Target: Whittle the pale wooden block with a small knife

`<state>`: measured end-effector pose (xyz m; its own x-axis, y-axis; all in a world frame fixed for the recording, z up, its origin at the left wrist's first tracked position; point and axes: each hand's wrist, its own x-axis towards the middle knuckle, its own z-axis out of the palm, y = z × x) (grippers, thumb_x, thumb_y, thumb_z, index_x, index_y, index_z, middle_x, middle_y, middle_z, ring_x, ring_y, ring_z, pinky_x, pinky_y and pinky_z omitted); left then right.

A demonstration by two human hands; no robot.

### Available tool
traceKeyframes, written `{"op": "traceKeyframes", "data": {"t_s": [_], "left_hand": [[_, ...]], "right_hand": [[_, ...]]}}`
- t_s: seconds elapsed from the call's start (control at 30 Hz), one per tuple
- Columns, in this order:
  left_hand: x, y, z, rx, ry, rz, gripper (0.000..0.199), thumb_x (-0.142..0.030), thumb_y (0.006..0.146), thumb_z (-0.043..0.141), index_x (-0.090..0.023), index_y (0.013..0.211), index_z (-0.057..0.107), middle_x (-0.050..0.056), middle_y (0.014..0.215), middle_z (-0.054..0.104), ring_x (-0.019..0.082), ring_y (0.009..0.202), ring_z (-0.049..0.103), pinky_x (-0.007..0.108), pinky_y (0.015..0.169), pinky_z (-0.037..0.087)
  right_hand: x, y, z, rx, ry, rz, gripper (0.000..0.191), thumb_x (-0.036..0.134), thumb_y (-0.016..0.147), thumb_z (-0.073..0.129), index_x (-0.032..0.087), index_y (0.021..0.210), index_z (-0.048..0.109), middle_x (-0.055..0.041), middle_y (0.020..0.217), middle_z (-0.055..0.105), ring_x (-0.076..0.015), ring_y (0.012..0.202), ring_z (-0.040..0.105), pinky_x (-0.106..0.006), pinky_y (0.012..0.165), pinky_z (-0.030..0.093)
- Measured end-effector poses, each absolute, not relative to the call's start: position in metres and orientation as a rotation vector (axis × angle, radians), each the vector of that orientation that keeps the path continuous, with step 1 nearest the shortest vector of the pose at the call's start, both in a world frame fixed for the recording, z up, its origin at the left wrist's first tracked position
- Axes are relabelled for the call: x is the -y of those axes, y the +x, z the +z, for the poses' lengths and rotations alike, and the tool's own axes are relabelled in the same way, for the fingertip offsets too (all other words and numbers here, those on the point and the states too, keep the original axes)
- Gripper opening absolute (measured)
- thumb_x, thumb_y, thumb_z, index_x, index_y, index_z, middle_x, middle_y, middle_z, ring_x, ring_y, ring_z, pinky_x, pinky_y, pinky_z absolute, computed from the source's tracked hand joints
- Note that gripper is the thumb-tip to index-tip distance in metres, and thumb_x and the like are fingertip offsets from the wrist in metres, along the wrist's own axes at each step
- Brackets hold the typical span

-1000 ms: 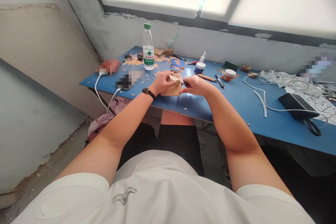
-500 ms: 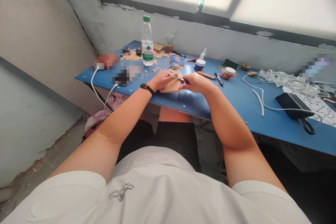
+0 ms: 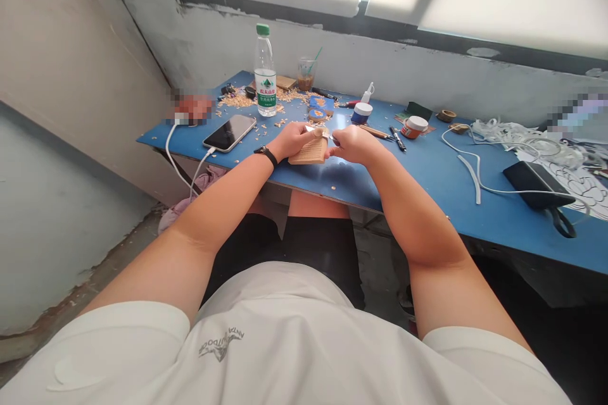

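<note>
Over the near edge of the flat blue worktop [image 3: 420, 171], the left hand [image 3: 291, 140] grips a pale rectangular wooden block [image 3: 308, 154] while the right hand [image 3: 352, 143] clasps a slim silvery metal tool [image 3: 329, 136] at its upper right.

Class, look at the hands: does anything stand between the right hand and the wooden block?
Only the tool that the right hand holds: its metal end lies between that hand and the block. Nothing else visible is in the way. The left hand holds the block from its other side.
</note>
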<state>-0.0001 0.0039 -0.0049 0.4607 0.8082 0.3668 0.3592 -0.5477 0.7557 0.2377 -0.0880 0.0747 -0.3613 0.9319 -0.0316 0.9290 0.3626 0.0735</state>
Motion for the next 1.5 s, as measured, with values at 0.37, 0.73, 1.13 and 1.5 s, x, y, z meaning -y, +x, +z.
{"op": "traceKeyframes", "data": {"t_s": [0.37,0.73,1.13,1.5], "left_hand": [[-0.011,-0.001,-0.002,-1.063,2.178,0.868,0.078,-0.092,0.104,0.067,-0.025,0.066,0.054,0.0,0.07,0.05,0.017,0.074,0.043,0.041,0.073,0.031],[-0.014,-0.001,-0.004,-1.07,2.189,0.801,0.085,-0.105,0.096,0.062,-0.026,0.064,0.056,0.001,0.064,0.05,0.017,0.07,0.044,0.04,0.069,0.03],[-0.016,-0.002,-0.002,-1.161,2.197,0.792,0.074,-0.089,0.1,0.069,-0.026,0.062,0.058,0.002,0.064,0.054,0.018,0.07,0.046,0.04,0.068,0.03],[-0.016,-0.002,-0.004,-1.113,2.269,0.822,0.083,-0.101,0.099,0.062,-0.027,0.064,0.054,0.003,0.067,0.056,0.019,0.072,0.047,0.04,0.07,0.032]], "right_hand": [[0.079,0.24,0.065,-2.505,1.747,0.134,0.064,0.07,0.127,0.072,0.01,0.133,0.093,-0.0209,0.11,0.085,-0.0326,0.097,0.075,-0.039,0.081,0.037],[0.073,0.24,0.061,-2.51,1.805,0.044,0.072,0.081,0.121,0.08,0.01,0.121,0.093,-0.0191,0.099,0.084,-0.027,0.09,0.065,-0.038,0.078,0.03],[0.074,0.233,0.06,-2.485,1.816,0.021,0.067,0.078,0.124,0.077,0.013,0.117,0.092,-0.0162,0.096,0.081,-0.0237,0.084,0.058,-0.036,0.077,0.028],[0.086,0.237,0.071,-2.543,1.675,0.051,0.05,0.058,0.13,0.075,0.009,0.125,0.088,-0.0181,0.107,0.085,-0.0241,0.09,0.06,-0.038,0.081,0.03]]}}
